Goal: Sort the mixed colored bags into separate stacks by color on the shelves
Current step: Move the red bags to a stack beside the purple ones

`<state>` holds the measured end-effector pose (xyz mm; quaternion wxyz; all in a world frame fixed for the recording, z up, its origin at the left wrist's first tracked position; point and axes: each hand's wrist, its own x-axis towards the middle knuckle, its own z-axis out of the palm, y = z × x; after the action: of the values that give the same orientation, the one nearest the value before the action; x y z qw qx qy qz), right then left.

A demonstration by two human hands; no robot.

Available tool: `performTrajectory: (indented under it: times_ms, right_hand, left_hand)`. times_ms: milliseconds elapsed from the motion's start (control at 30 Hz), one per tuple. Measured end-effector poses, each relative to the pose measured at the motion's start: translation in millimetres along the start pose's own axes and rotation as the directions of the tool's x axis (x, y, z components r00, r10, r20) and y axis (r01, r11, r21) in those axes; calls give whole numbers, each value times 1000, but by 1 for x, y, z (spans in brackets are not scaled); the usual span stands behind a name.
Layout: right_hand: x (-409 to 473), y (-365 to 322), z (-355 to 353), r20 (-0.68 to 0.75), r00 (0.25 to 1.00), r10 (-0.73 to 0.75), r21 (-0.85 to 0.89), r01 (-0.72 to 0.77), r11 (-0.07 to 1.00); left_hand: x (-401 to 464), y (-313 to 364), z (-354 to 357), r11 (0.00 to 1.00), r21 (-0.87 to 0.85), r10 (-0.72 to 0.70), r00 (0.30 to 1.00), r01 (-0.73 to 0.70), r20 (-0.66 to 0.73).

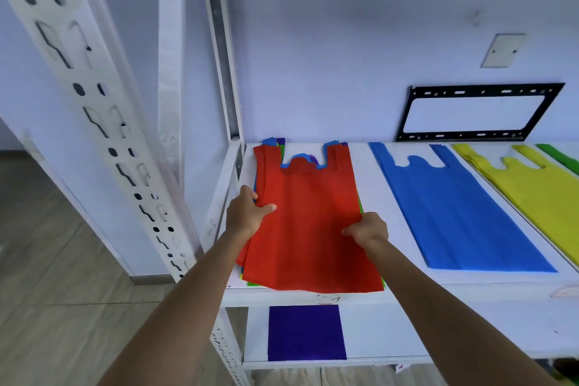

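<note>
White shelf unit (407, 290), bags sorted flat.
I see mixed stack (310, 229), blue (454, 213), yellow (539, 185), perhaps green (560, 157); purple (305, 332) below.

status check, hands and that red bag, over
Left hand and right hand both grip the red bag, one per side. It lies atop the mixed pile. Nothing in the way.

Two bare hands, left (246, 213) and right (368, 229), were in view, one mixed pile topped by a red non-woven vest bag (308, 229), one blue bag stack (451, 213), one yellow bag stack (532, 188), one green bag edge (560, 157), one purple folded bag (305, 332), two white metal shelf boards, upper (438, 288) and lower (391, 335)
</note>
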<state>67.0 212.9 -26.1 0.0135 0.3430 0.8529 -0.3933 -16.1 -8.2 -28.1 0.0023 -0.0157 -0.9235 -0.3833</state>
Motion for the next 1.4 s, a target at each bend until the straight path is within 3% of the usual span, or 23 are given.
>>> performTrajectory:
  times_ms: [100, 200, 267, 333, 433, 500, 633, 733, 1100, 1267, 1400]
  right_hand:
    - [3, 1, -3, 6, 1000, -2, 54, 1, 999]
    - [3, -1, -6, 25, 1000, -7, 167, 3, 986]
    - [4, -2, -12, 102, 994, 34, 328, -66, 942]
    - [3, -2, -20, 231, 969, 91, 392, -179, 902]
    - [4, 5, -28, 324, 937, 130, 266, -222, 938]
    - [3, 11, -31, 344, 932, 115, 230, -203, 952]
    - [2, 21, -29, 343, 938, 58, 271, -158, 950]
    - [1, 23, -30, 337, 940, 45, 290, -149, 945]
    - [-32, 48, -53, 310, 949, -64, 370, -58, 927]
    - [-64, 84, -90, 327, 940, -92, 482, -82, 873]
    - [-94, 127, -122, 358, 925, -130, 565, -103, 818]
  left_hand:
    - [0, 1, -1, 999, -5, -44, 999, 44, -14]
    - [7, 1, -1, 968, -155, -196, 980, 196, 11]
    - [11, 2, -4, 876, -329, -322, 935, 353, 147]
    - [9, 4, -11, 751, -435, -362, 860, 497, 359]
    - [3, 8, -23, 790, -175, -374, 689, 587, 620]
    - [4, 8, -24, 820, -74, -384, 642, 567, 663]
    - [9, 8, -8, 828, -253, -316, 789, 501, 527]
    - [5, 6, 6, 840, -286, -314, 843, 461, 436]
    - [-33, 22, 6, 923, -270, -200, 941, 275, 273]
    - [-85, 49, 6, 889, -381, -148, 948, 252, 281]
    - [-141, 71, 13, 793, -519, -163, 932, 320, 324]
